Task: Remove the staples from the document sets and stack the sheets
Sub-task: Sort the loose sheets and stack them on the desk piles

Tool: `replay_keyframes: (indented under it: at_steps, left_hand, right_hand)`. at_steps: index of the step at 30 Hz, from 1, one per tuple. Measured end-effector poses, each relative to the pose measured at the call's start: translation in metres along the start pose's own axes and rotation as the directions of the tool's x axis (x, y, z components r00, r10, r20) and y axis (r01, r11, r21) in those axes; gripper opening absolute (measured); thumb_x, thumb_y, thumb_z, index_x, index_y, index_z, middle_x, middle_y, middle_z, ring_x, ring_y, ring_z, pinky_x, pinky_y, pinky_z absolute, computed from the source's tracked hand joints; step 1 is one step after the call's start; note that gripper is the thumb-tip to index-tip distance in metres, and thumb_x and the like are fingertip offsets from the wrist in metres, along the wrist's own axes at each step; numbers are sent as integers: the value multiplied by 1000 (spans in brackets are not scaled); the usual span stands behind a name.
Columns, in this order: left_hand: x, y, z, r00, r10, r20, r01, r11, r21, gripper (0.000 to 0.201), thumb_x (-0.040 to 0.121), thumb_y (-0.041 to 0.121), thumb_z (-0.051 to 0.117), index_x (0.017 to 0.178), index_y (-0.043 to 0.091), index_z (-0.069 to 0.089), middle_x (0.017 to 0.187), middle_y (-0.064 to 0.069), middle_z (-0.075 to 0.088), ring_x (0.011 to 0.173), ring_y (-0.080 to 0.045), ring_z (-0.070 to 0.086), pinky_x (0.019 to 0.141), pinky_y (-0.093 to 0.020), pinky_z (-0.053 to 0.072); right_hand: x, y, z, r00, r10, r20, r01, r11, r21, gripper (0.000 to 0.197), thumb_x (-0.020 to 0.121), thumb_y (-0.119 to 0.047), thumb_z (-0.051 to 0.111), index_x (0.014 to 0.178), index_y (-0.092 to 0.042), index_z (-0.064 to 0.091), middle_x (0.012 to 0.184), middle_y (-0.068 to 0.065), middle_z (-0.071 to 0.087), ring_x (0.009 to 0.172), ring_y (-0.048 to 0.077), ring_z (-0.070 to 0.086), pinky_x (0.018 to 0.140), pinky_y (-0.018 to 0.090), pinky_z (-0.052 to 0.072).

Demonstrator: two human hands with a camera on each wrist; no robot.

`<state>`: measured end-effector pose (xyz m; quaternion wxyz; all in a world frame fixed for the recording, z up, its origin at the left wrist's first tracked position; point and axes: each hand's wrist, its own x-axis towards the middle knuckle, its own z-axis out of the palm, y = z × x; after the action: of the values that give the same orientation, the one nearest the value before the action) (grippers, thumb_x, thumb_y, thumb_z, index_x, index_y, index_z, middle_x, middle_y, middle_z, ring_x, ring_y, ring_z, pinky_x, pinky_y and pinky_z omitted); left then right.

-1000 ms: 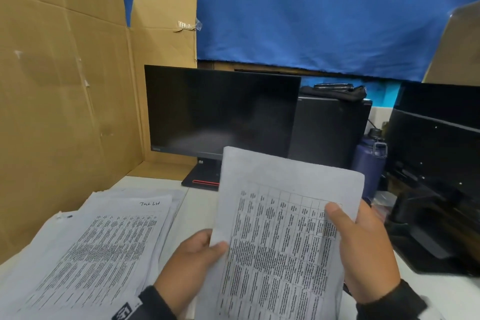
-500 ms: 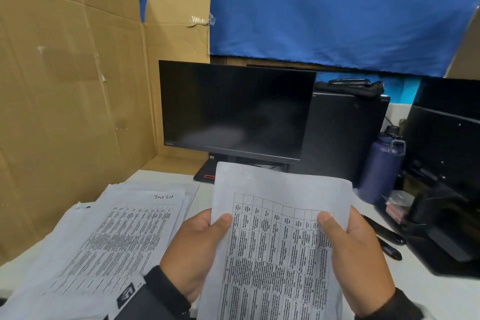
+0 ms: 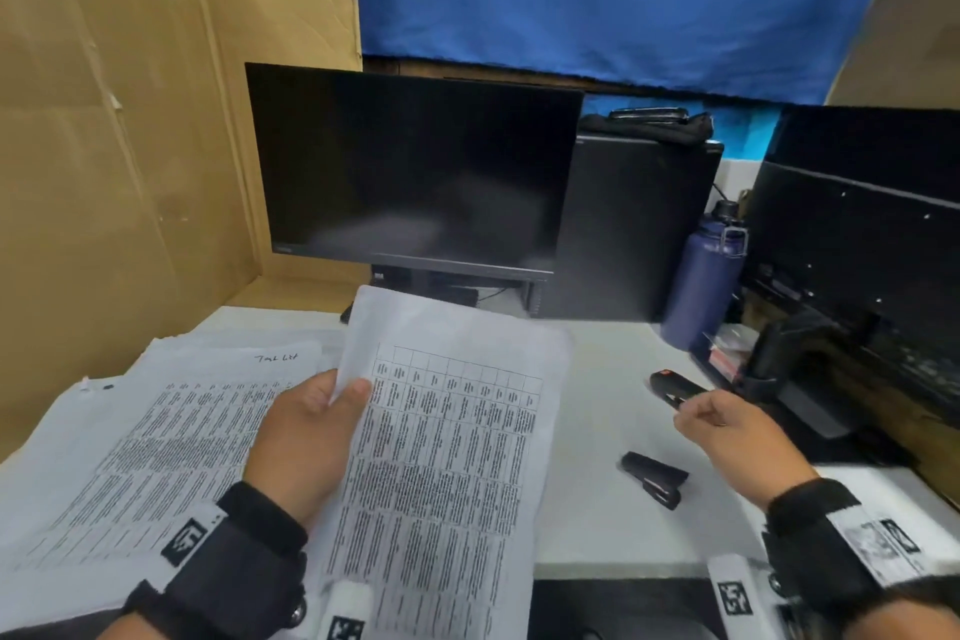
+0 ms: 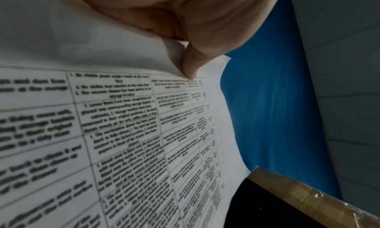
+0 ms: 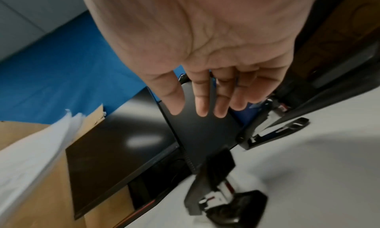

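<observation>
A printed document set (image 3: 457,442) with a table on it is held up over the white desk (image 3: 597,411). My left hand (image 3: 343,392) grips its left edge, with the thumb (image 4: 191,69) pressed on the top sheet (image 4: 123,117). My right hand (image 3: 693,413) is off the paper. It hovers, fingers (image 5: 202,101) loosely extended and empty, just short of a black tool with a red mark (image 3: 670,387), which appears blurred in the right wrist view (image 5: 218,197). A small black stapler (image 3: 655,479) lies nearer me. A pile of loose printed sheets (image 3: 156,431) lies on the left.
A dark monitor (image 3: 410,172) stands behind the papers, with a black computer case (image 3: 634,224) and a purple bottle (image 3: 704,276) to its right. A second monitor (image 3: 857,224) and black gear crowd the right edge. Cardboard panels (image 3: 104,172) wall off the left.
My right hand let go of the document set and moved right, toward the black tool. The left hand now holds the set alone, lower and further left.
</observation>
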<state>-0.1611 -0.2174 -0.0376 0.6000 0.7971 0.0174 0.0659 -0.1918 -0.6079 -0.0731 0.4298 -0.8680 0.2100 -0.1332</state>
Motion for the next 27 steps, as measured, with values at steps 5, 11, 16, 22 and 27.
replay_keyframes:
  at_steps: [5,11,16,22,27]
  left_hand:
    - [2,-13,7,999,-12,53,8,997,76,35,98,49,57,105,20,75,98,0,80,99,-22,73,94,-45,58]
    - [7,-24,12,996,-28,82,24,998,56,41,96,51,58,117,19,73,116,2,78,113,-18,70,105,-49,53]
    - [4,-23,12,992,-45,121,40,998,41,50,96,51,58,132,18,66,135,5,68,128,-18,61,113,-47,47]
    - [-3,-24,19,986,-8,169,4,1000,27,25,105,27,54,96,19,76,89,1,81,83,-15,76,83,-39,62]
    - [-9,-23,27,984,67,167,-86,990,108,34,104,28,56,72,19,66,54,7,56,50,-6,48,51,-20,42]
  right_hand:
    - [44,13,-15,984,-20,-179,-74,863,-500,43,86,-39,64,128,-33,57,135,13,53,119,41,48,102,48,41]
    - [96,14,-19,991,118,71,-40,738,-673,57,87,-51,63,127,-11,53,123,13,63,113,30,60,100,35,45]
    - [114,41,-3,986,129,104,-19,711,-703,33,94,-39,57,108,-9,56,95,9,58,92,26,60,82,31,46]
    - [75,1,-17,990,115,77,-96,973,-210,24,98,-16,58,77,-12,46,74,10,54,68,22,55,78,38,53]
    - [4,-52,-29,994,36,105,-104,642,760,20,95,-4,53,115,-4,55,104,21,70,97,41,72,86,50,56]
